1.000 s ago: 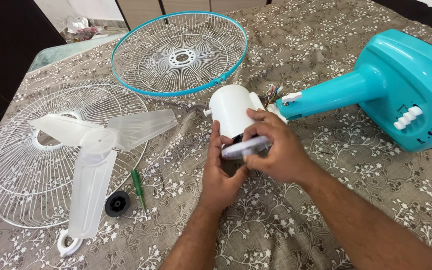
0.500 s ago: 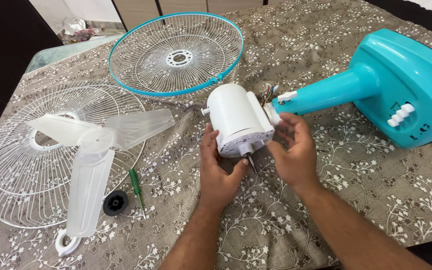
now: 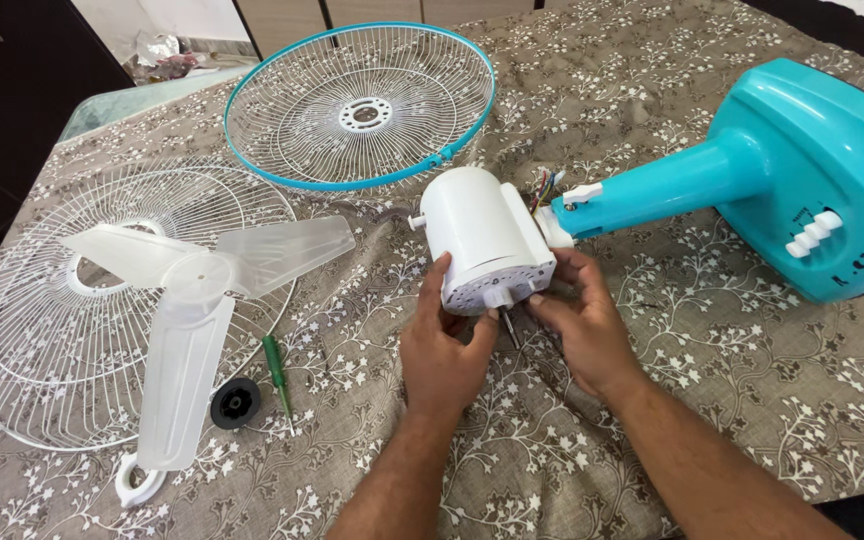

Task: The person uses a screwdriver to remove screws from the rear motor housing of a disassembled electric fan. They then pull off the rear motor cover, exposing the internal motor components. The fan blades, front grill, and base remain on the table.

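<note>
Both hands are back on the white motor housing point(image 3: 485, 238) now; half a second ago the right hand point(image 3: 577, 318) hung open beside it, and a second ago it was pulling a pale disc-shaped cover off the front, so the face is bare and the metal shaft point(image 3: 508, 328) pokes out between the two thumbs; that cover is nowhere to be seen now. The left hand point(image 3: 446, 352) cups the housing's near-left edge, fingers half curled, thumb pressed by the shaft; the right hand is loosely curled, fingertips on the near-right rim, gripping nothing else. The housing sits just beyond both hands, joined to the turquoise fan stand point(image 3: 782, 175) off to the right. Count it up: two wire guards, one teal-rimmed point(image 3: 359, 105) beyond the hands, one plain white point(image 3: 32, 330) far left; one three-bladed translucent blade point(image 3: 192, 300) lying on it; one green screwdriver point(image 3: 275, 368) and one black nut point(image 3: 236, 403) left of the left hand; all on the floral cloth point(image 3: 572, 450).
</note>
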